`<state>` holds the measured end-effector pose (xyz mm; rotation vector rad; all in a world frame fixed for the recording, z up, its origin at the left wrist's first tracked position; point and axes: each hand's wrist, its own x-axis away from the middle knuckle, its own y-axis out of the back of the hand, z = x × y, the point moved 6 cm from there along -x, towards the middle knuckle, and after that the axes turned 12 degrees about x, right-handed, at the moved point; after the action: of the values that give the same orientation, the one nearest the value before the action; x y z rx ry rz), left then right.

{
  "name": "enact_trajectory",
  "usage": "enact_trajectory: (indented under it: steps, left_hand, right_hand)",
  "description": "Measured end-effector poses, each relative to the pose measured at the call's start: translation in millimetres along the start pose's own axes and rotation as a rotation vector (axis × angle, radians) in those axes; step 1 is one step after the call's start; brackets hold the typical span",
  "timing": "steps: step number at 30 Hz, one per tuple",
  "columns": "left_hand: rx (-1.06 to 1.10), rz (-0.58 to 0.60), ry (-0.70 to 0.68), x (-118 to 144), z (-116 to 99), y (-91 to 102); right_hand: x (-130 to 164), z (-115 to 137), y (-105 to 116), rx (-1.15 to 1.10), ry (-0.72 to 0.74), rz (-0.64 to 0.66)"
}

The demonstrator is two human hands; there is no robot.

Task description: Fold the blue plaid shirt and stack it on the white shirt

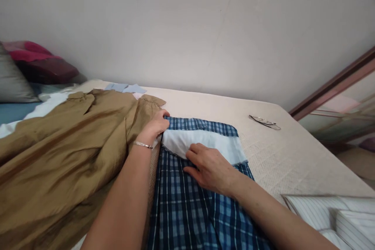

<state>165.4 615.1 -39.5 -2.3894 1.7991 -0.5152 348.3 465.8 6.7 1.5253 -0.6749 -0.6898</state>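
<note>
Fingers (164,114) of your left hand (157,125) are bending over the upper left corner of the blue plaid garment (181,187); whether they are pinching the cloth cannot be determined from this view. Your right hand (212,166) is resting half-open at the lower edge of the white panel (216,142), its fingers curling loosely and its thumb standing apart over the plaid. The garment is lying lengthwise on the bed (293,136) directly before you, just beside the brown garment (88,144) to your left. Judged by its layout, the work is standing partway: the upper band and panel are lying mostly flat, while the lower section is showing creases. No hand is touching the brown garment, which is lying rumpled and unfolded.
</note>
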Motion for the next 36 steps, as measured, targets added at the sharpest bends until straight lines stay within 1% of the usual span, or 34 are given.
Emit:
enact_trajectory:
  steps: [1,2,3,4,5,6,7,8,9,11,12,14,16,18,21,22,24,25,27,29,30,31,32,34,35,36]
  left_hand:
    - [-0.087,-0.005,-0.111,3,-9,-4.7]
    - [-0.21,0.023,-0.252,9,-18,-14.1]
    - [-0.346,0.095,-0.403,17,-24,-28.3]
    - [-0.456,0.2,-0.543,27,-27,-45.3]
    - [-0.543,0.325,-0.648,39,-24,-62.6]
    - [-0.595,0.446,-0.699,49,-17,-77.5]
    - [-0.631,0.545,-0.711,57,-7,-89.2]
    - [-0.657,0.61,-0.697,62,4,-97.4]
    - [-0.673,0.636,-0.667,64,14,-102.1]
    - [-0.637,0.621,-0.585,62,28,-104.0]
    - [-0.583,0.6,-0.55,60,31,-102.5]
    - [-0.448,0.542,-0.527,54,29,-96.8]
    - [-0.363,0.515,-0.565,50,21,-91.1]
    - [-0.381,0.554,-0.577,48,14,-88.2]
    - [-0.486,0.65,-0.505,47,12,-86.4]
    - [-0.509,0.661,-0.489,47,10,-85.9]
    - [-0.507,0.637,-0.507,48,5,-85.2]
    - [-0.493,0.618,-0.534,49,3,-85.5]
    - [-0.477,0.608,-0.597,52,2,-87.6]
    - [-0.523,0.643,-0.628,54,8,-90.6]
    - [-0.567,0.665,-0.621,54,13,-91.5]
    - [-0.619,0.682,-0.603,54,18,-91.6]
    - [-0.678,0.698,-0.583,53,22,-91.4]
    - [-0.799,0.734,-0.56,51,23,-91.2]
    - [-0.856,0.754,-0.562,50,20,-91.5]
    - [-0.909,0.765,-0.575,50,16,-91.6]
  right_hand:
    - [3,-5,3,-0.058,-0.029,-0.007]
    - [7,-13,6,-0.113,-0.074,-0.026]
    - [11,-25,9,-0.154,-0.131,-0.062]
    - [15,-38,12,-0.172,-0.197,-0.11]
    - [20,-53,13,-0.165,-0.27,-0.159]
    - [25,-68,14,-0.134,-0.346,-0.202]
    - [30,-83,12,-0.086,-0.419,-0.23]
    - [34,-95,10,-0.033,-0.48,-0.239]
    - [38,-105,7,0.018,-0.527,-0.235]
    - [44,-118,-1,0.1,-0.579,-0.203]
    - [46,-122,-5,0.131,-0.588,-0.185]
    - [51,-126,-13,0.193,-0.596,-0.151]
    - [55,-128,-22,0.251,-0.579,-0.118]
    - [58,-129,-30,0.286,-0.544,-0.098]
    - [61,-131,-34,0.298,-0.52,-0.08]
    - [61,-132,-32,0.285,-0.527,-0.067]
    - [58,-134,-24,0.222,-0.562,-0.049]
    - [56,-136,-18,0.179,-0.589,-0.061]
    - [50,-140,-4,0.104,-0.65,-0.13]
    - [45,-146,6,0.074,-0.707,-0.247]
    - [44,-149,7,0.079,-0.705,-0.298]
    - [42,-151,4,0.091,-0.68,-0.325]
    - [42,-154,-3,0.103,-0.636,-0.319]
    - [45,-162,-24,0.098,-0.558,-0.228]
    - [49,-168,-34,0.073,-0.552,-0.176]
    - [55,-176,-41,0.035,-0.578,-0.151]
